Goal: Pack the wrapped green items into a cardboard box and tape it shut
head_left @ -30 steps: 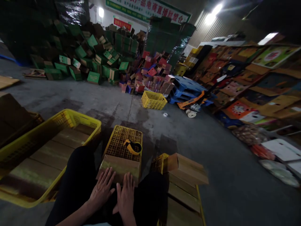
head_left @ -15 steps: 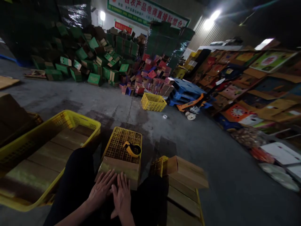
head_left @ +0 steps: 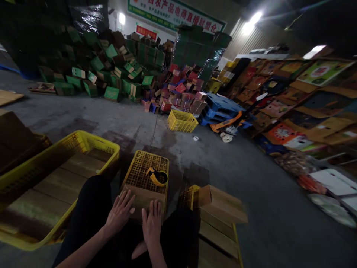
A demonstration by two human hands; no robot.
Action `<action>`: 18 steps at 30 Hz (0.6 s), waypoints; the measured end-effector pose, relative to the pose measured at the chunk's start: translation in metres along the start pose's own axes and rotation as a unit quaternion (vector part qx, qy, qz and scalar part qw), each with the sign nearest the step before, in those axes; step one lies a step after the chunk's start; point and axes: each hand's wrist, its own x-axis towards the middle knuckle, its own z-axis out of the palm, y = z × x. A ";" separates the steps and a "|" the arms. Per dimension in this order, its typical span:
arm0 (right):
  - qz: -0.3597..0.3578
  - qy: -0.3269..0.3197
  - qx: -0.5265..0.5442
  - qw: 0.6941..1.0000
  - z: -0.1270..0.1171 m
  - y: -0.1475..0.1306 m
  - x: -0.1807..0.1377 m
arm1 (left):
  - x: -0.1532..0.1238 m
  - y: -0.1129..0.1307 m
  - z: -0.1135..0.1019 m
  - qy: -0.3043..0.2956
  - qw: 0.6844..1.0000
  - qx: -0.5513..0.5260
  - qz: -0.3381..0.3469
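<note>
A brown cardboard box (head_left: 143, 199) rests at the near end of an upturned yellow crate (head_left: 147, 160) between my knees. My left hand (head_left: 120, 212) lies on the box's left part with fingers spread. On its right part rests my right hand (head_left: 152, 222), fingers stretched out and thumb apart. Neither hand grips anything. Just beyond the box, a yellow tape dispenser (head_left: 157, 178) lies on the crate's grid.
A large yellow crate (head_left: 115, 149) with several flat cardboard boxes (head_left: 60, 184) stands at left. At right, an open carton (head_left: 223, 203) sits atop other boxes in a crate. Farther off are a yellow crate (head_left: 182, 122), an orange pallet jack (head_left: 227, 124) and blue pallets (head_left: 220, 104).
My hands have moved apart along the box, the left one to the left and the right one to the right. The box, crate and tape dispenser look unmoved.
</note>
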 end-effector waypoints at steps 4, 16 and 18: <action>-0.040 -0.012 0.026 0.999 0.007 -0.025 0.010 | 0.013 0.008 0.004 -0.001 0.999 -0.008 0.041; -0.039 -0.019 0.038 0.998 -0.008 -0.036 0.018 | 0.017 0.002 0.007 0.003 0.998 -0.010 0.069; -0.034 -0.028 0.031 0.999 -0.015 -0.028 0.019 | 0.017 0.003 0.007 0.005 0.998 -0.011 0.059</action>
